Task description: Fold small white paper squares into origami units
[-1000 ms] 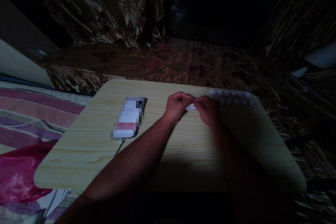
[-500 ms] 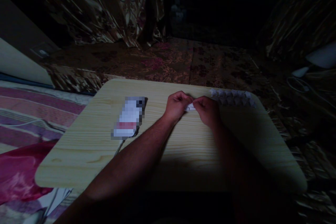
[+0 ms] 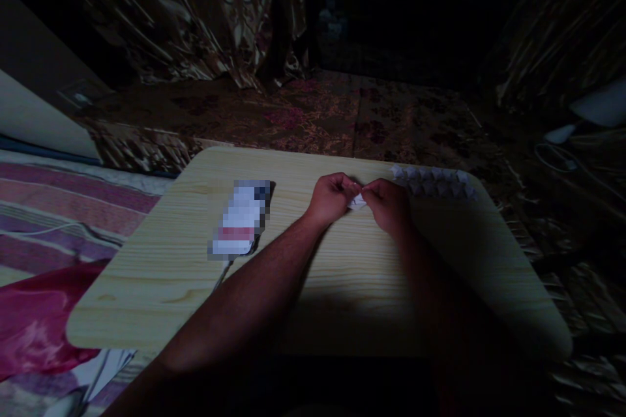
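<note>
A small piece of folded white paper (image 3: 357, 202) is pinched between my two hands, above the far half of the wooden table (image 3: 342, 267). My left hand (image 3: 332, 197) is closed on its left side, thumb and fingertips together. From the right, my right hand (image 3: 388, 204) grips it, fingers curled and almost touching the left ones. Most of the paper is hidden behind the fingers, so its exact shape cannot be made out. Just beyond my right hand stand several small folded white paper pieces (image 3: 435, 181), set in two rows near the table's far right corner.
A blurred-out phone (image 3: 239, 218) with a white cable (image 3: 222, 275) lies on the table's left part. Left of the table are a striped bedspread (image 3: 73, 189) and a pink cloth (image 3: 44, 319). A patterned cover (image 3: 317, 111) lies behind; a white lamp-like object (image 3: 601, 104) stands at right.
Both hands have shifted very slightly at the paper, and its visible part sits at a somewhat different angle. The phone and the rows of paper pieces have not moved.
</note>
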The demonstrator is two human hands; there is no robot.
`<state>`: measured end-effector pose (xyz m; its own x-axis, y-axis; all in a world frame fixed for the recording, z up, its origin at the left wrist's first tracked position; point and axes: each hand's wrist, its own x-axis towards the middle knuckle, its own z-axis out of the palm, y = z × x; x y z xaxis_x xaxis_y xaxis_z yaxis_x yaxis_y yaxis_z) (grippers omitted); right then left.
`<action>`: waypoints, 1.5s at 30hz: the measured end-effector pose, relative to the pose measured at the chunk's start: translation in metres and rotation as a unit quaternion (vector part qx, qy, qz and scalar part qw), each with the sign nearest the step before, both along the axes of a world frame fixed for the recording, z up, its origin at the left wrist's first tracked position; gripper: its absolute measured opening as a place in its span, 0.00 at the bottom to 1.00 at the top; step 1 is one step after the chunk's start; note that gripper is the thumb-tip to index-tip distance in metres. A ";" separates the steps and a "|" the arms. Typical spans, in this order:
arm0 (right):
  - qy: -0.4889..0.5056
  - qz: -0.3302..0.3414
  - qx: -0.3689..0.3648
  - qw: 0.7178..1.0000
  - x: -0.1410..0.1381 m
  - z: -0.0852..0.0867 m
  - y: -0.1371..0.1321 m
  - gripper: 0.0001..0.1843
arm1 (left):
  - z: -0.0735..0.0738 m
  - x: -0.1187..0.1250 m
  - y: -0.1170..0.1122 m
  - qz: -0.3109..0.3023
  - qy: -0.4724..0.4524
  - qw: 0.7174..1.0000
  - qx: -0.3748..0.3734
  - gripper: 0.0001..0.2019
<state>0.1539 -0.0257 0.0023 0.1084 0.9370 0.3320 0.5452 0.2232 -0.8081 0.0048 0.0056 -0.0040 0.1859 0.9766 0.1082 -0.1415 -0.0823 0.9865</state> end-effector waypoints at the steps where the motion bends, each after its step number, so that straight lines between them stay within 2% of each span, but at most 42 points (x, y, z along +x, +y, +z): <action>1: -0.001 0.001 0.001 1.000 0.000 0.000 0.000 0.10 | 0.000 0.000 0.000 0.002 0.001 1.000 -0.002 0.11; 7: -0.010 -0.020 -0.017 1.000 0.002 0.003 0.001 0.10 | -0.002 -0.002 0.001 -0.022 0.052 0.998 0.002 0.12; 15: -0.029 -0.012 -0.029 0.999 0.003 0.007 0.000 0.09 | -0.007 -0.001 0.003 -0.025 0.058 0.998 -0.009 0.13; 23: -0.033 -0.023 -0.018 0.999 0.005 0.007 0.001 0.08 | -0.004 -0.004 0.003 -0.068 0.079 0.995 -0.002 0.11; 32: -0.026 -0.015 -0.030 0.999 0.004 0.006 0.001 0.08 | -0.002 -0.004 0.003 -0.066 0.091 0.994 -0.016 0.09; 37: -0.022 -0.033 -0.025 0.999 0.007 0.006 0.003 0.08 | 0.005 -0.006 0.001 -0.102 0.083 0.991 -0.003 0.12; 40: 0.008 -0.044 -0.031 0.999 0.009 0.009 0.003 0.08 | 0.006 -0.006 0.001 -0.128 0.053 0.990 -0.002 0.18; 45: 0.024 -0.041 -0.051 0.998 0.007 0.010 0.003 0.08 | 0.001 -0.004 0.001 -0.112 0.027 0.993 0.010 0.21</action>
<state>0.1612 -0.0229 0.0124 0.2003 0.9530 0.2274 0.5182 0.0940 -0.8501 0.0006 0.0068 -0.0026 0.4038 0.9080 0.1116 -0.1053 -0.0750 0.9916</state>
